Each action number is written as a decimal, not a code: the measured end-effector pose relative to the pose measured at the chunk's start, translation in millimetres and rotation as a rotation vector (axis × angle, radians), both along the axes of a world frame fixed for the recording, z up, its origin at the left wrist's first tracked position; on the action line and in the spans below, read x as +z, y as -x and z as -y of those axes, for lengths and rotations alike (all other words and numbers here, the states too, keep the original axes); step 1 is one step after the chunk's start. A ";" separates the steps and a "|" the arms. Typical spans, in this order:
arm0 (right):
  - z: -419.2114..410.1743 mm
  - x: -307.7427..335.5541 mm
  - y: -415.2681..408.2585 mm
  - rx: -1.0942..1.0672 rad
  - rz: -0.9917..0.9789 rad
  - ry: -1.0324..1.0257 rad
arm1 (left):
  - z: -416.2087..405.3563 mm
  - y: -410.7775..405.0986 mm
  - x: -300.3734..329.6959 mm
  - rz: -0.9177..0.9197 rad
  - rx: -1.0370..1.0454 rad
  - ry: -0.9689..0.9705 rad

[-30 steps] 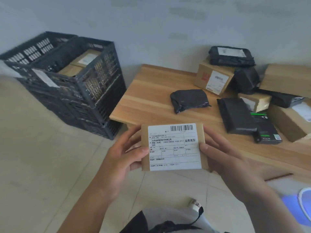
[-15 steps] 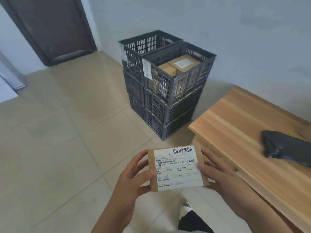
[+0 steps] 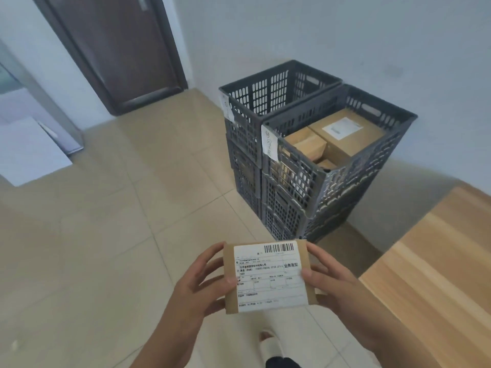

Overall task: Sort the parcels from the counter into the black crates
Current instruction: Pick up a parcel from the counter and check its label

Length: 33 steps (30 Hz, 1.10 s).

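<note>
Both hands hold one small cardboard parcel [image 3: 268, 277], label up, in front of the two stacks of black crates and well short of them: the left hand [image 3: 202, 285] grips its left edge with the thumb on top and fingers curled beneath, and the right hand [image 3: 334, 282] pinches its right edge the same way. The step in hand looks like carrying the parcel to a crate, so the sensible thing is to read the white shipping label [image 3: 269, 274] against the paper tags [image 3: 269, 143] taped to the crates' near corners, pick the matching stack, then bring the parcel over the rim and lower it flat instead of dropping it from a height. The right-hand top crate [image 3: 369, 166], nearer the wooden counter [image 3: 435, 261], already holds at least three brown boxes, so the parcel should go into a gap or flat on top. The left-hand top crate [image 3: 255, 96], on the far side from the counter, shows no contents from here. Counted: one parcel in hand, two crate stacks, each seemingly three crates high, and two paper tags. The counter's visible corner shows no parcels.
</note>
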State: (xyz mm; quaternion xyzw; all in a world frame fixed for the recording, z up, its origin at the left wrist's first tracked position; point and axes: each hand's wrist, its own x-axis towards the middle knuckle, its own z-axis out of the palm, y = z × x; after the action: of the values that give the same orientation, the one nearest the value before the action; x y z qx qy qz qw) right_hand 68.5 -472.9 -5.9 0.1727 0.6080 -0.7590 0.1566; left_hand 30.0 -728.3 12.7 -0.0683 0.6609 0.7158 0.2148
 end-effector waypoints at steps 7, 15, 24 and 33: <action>14.6 -5.0 152.0 0.169 -0.008 -0.001 | 23.1 112.5 0.2 -0.045 0.124 0.023; 57.3 -9.4 290.1 0.210 -0.001 -0.007 | 64.6 266.7 -19.2 -0.062 0.083 -0.013; 81.8 9.8 429.7 0.039 0.034 -0.048 | 93.4 454.4 -3.2 -0.110 -0.210 -0.034; 46.3 -11.5 515.9 -0.272 0.061 0.007 | 33.8 606.8 -16.4 -0.082 -0.507 0.032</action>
State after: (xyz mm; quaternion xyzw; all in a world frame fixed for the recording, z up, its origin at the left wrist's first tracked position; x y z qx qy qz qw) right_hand -447.4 -519.2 -17.4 0.2759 0.5714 -0.7696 0.0714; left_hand -576.9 -762.1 -3.7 0.1254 0.6762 0.6308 0.3593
